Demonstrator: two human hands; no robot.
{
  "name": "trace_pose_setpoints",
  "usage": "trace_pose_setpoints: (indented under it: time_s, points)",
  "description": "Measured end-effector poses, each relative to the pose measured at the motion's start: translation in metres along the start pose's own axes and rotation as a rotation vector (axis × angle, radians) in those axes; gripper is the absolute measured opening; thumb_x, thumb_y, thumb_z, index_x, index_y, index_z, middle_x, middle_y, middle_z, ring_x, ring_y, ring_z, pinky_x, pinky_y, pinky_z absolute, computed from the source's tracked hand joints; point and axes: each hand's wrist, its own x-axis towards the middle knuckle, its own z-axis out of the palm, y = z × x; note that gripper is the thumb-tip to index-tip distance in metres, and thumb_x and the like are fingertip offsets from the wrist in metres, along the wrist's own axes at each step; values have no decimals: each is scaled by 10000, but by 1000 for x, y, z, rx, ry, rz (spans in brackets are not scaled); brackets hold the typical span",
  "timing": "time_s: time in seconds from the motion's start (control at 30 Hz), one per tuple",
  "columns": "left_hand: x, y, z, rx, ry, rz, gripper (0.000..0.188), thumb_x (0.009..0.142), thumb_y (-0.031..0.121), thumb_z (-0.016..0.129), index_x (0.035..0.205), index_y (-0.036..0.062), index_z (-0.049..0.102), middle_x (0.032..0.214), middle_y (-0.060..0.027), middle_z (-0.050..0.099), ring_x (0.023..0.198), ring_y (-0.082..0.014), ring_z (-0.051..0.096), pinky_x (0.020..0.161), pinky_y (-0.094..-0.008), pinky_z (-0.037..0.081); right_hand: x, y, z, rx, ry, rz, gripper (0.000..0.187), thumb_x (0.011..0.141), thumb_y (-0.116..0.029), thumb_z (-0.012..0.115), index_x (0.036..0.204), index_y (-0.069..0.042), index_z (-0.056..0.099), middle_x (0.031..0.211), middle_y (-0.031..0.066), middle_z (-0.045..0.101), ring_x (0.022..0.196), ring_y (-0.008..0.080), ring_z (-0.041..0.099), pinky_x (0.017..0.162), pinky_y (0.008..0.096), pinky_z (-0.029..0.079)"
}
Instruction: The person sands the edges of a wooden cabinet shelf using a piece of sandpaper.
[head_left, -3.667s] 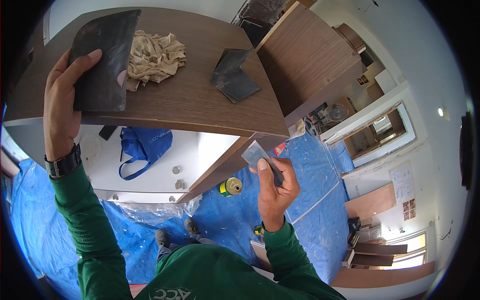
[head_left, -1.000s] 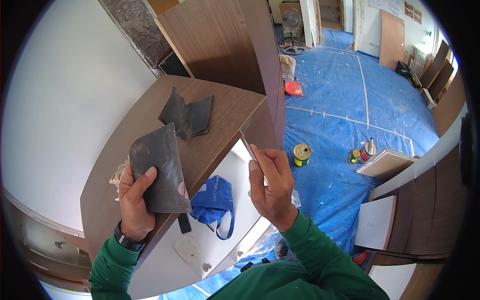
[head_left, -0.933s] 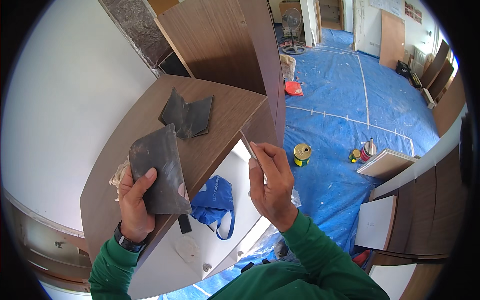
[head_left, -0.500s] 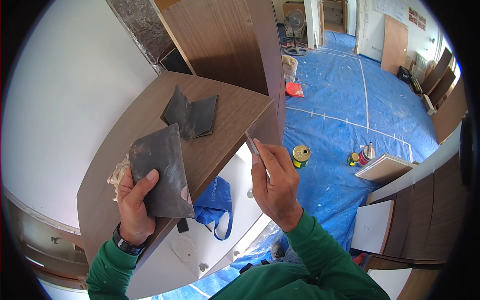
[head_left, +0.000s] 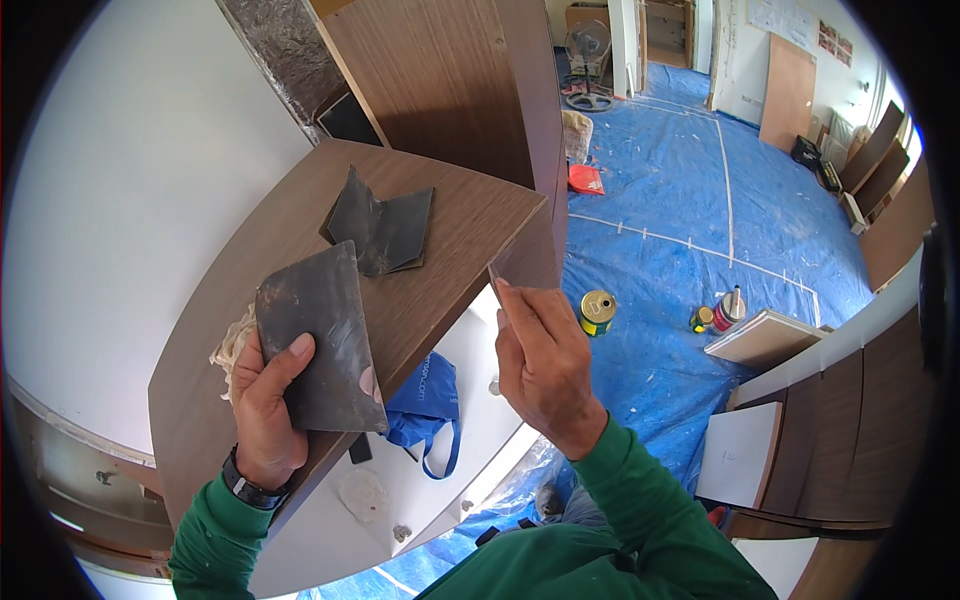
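Note:
My left hand (head_left: 270, 405) is closed on a stiff dark grey sheet (head_left: 318, 330), smeared with pale dust and bearing a pink putty-like patch near its lower right edge. A crumpled cream rag (head_left: 235, 350) shows beside those fingers. My right hand (head_left: 545, 365) pinches a thin flat blade (head_left: 497, 277), like a putty knife, mostly hidden by the fingers. Its tip is at the front corner edge of a curved brown wood-grain top (head_left: 455, 235). A folded piece of dark sandpaper (head_left: 380, 222) lies on that top, beyond the sheet.
Below the top, a white shelf (head_left: 390, 490) carries a blue bag (head_left: 425, 405) and a dark phone-like object (head_left: 360, 448). Blue sheeting (head_left: 660, 200) covers the floor. A round can (head_left: 598, 308), smaller tins (head_left: 728, 308) and leaning panels (head_left: 765, 340) stand to the right.
My right hand has turned and moved slightly left along the edge, so less of the blade shows. My left hand keeps its hold on the dark sheet; the view has shifted slightly.

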Motion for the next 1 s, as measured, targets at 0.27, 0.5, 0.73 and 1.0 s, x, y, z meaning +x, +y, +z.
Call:
trace_pose_setpoints:
  time_s: [0.27, 0.5, 0.73, 1.0]
  points:
    - [0, 0, -2, 25, 15, 28, 314, 963, 118, 645, 1268, 44, 621, 1137, -68, 709, 970, -168, 694, 878, -314, 563, -8, 8, -20, 126, -22, 168, 295, 892, 79, 662, 1185, 111, 674, 974, 196, 653, 826, 294, 664, 695, 360, 542]
    - [1, -1, -3, 2, 9, 31, 315, 965, 103, 651, 1273, 42, 627, 1150, -77, 720, 995, -170, 702, 896, -321, 569, -12, 11, -21, 163, 6, 204, 297, 887, 76, 671, 1183, 87, 683, 962, 186, 664, 795, 273, 671, 679, 352, 539]
    - [0, -1, -6, 5, -15, 29, 322, 970, 93, 648, 1286, 37, 619, 1167, -90, 720, 1014, -177, 708, 910, -327, 571, -21, 16, -19, 216, 46, 263, 287, 887, 61, 669, 1172, 66, 699, 947, 170, 683, 779, 247, 686, 676, 322, 548]
    - [-1, -2, -2, -5, 8, 76, 310, 973, 97, 644, 1275, 32, 619, 1157, -85, 717, 996, -167, 701, 902, -321, 563, -59, 15, -23, 491, 3, 538, 266, 888, 65, 644, 1144, 46, 712, 958, 135, 699, 778, 176, 685, 696, 285, 534]
